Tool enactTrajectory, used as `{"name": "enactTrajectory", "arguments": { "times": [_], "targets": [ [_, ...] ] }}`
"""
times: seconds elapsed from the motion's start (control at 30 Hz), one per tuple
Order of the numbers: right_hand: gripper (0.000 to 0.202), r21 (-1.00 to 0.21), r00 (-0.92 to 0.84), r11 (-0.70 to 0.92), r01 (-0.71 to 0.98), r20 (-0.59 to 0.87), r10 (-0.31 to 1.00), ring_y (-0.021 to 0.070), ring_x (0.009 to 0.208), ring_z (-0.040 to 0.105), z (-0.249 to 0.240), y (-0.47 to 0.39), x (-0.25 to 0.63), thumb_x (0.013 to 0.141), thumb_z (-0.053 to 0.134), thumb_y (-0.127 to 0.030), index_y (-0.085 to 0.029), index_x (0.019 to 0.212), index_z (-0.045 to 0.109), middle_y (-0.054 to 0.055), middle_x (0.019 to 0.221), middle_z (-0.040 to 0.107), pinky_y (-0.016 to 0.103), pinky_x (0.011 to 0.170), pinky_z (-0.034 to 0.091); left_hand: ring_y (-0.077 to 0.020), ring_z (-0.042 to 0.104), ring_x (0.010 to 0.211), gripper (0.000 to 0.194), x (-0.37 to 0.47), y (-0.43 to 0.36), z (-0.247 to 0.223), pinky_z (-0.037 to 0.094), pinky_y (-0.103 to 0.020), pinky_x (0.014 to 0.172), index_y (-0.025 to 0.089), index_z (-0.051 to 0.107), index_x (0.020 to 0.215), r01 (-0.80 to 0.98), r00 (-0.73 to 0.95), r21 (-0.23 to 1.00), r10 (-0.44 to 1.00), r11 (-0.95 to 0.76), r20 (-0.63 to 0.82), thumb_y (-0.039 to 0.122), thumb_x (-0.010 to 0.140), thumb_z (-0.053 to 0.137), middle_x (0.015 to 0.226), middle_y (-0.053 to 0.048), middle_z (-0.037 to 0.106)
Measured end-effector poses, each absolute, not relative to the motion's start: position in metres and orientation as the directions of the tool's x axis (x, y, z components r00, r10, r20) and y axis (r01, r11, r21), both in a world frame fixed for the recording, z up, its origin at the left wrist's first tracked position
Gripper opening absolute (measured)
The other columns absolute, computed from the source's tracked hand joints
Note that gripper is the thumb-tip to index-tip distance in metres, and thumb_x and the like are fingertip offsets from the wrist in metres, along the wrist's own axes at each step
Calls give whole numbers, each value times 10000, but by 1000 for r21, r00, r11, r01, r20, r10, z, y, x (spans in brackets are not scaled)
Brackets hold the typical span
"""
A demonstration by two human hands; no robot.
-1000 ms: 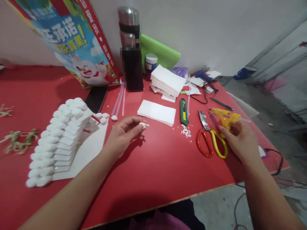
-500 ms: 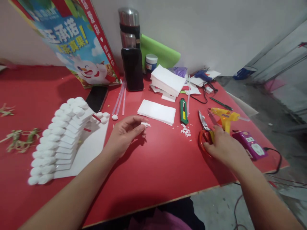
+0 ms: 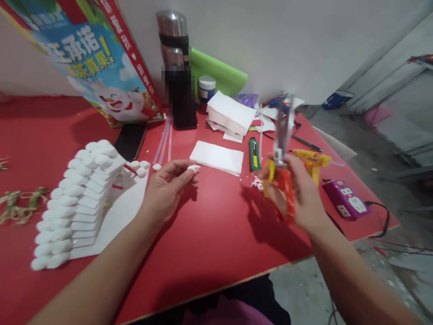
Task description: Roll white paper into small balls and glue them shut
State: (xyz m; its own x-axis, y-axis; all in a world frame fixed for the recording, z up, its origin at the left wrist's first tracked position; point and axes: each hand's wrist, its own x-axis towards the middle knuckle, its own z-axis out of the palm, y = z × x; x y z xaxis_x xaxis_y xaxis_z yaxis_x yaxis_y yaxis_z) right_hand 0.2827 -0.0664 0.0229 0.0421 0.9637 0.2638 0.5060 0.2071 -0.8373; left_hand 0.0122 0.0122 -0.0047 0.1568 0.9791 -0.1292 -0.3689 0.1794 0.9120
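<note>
While L fingers [image 3: 183, 178] pinch a crumpled wht bit [image 3: 194, 168], R fingers [image 3: 297, 169] grip metal scissors [image 3: 279, 155] w/ red/yellow loops [image 3: 286, 189].
</note>
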Motion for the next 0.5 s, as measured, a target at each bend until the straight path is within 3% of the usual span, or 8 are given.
{"name": "enactTrajectory", "arguments": {
  "times": [0.07,0.2,0.37,0.5],
  "targets": [
    [492,-861,-36,236,450,247,968,249,1021,706,28,-38,263,889,728,-282,-279,1320,490,58,1094,677,394,887,573,-112,695,690,295,9,17,-7,615,-207,630,162,789,929,-421,151,879,973,224,-176,222,697,961,817,-15,745],
    [499,-753,-176,302,584,246,953,252,959,650,17,-3,234,852,801,-437,-246,1208,508,62,1048,650,406,861,540,-106,735,756,359,2,26,-11,629,-204,772,163,810,924,-519,127,811,963,270,-239,168,618,998,896,-24,786],
    [610,-491,-395,541,683,375,838,312,1003,602,-16,-4,231,847,770,-644,-204,1211,556,147,1114,639,484,884,529,-114,734,757,358,3,25,-12,614,-196,754,155,822,898,-543,140,790,959,284,-248,107,587,995,876,-30,795],
    [667,-481,-406,546,686,370,835,308,972,614,-23,-7,232,861,731,-709,-199,1255,561,149,1096,642,478,846,550,-120,739,791,284,8,21,-11,611,-194,767,163,825,850,-579,140,763,957,288,-254,103,620,979,865,-32,798]
  ]
}}
